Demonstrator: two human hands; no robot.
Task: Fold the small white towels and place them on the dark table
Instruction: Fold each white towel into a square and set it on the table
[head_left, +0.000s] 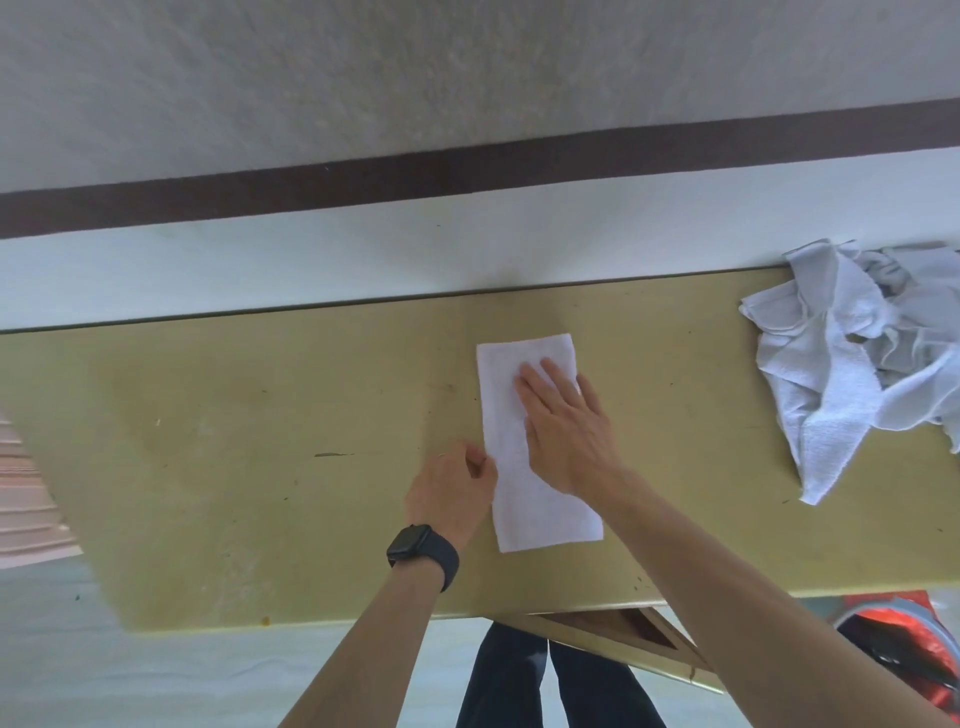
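On the yellow-green table (234, 441), about mid-width, lies the folded towel (545, 514): one flat white strip. Long axis runs near-to-far, near end skewed slightly right. Far short edge sits close to the table's far edge, near short edge well short of the near edge.

My right hand (566, 436) lies flat on the far half of the strip, fingers straight and mostly together, pointing far-left, palm pressing the cloth down. Its right side overhangs the towel's right long edge onto bare table.

My left hand (452, 493), watch (423, 551) on the wrist, is just left of the strip at mid-length. Fingers curled, thumb and forefinger closing on the left long edge; reads as a pinch, though the contact is small.

Key relation: the near half is uncovered and lies near of both hands. The left hand is closer to that free near end; the right pins the far half. So the next fold, my guess, is across the long axis, near end carried far over the pinned half, or the reverse.

Unfolded white towel pile (852, 353) sits crumpled at the far right, well apart from the strip, nearer my right hand. Red object (904, 639) shows below the table's near right corner. No dark table that I can identify from here.
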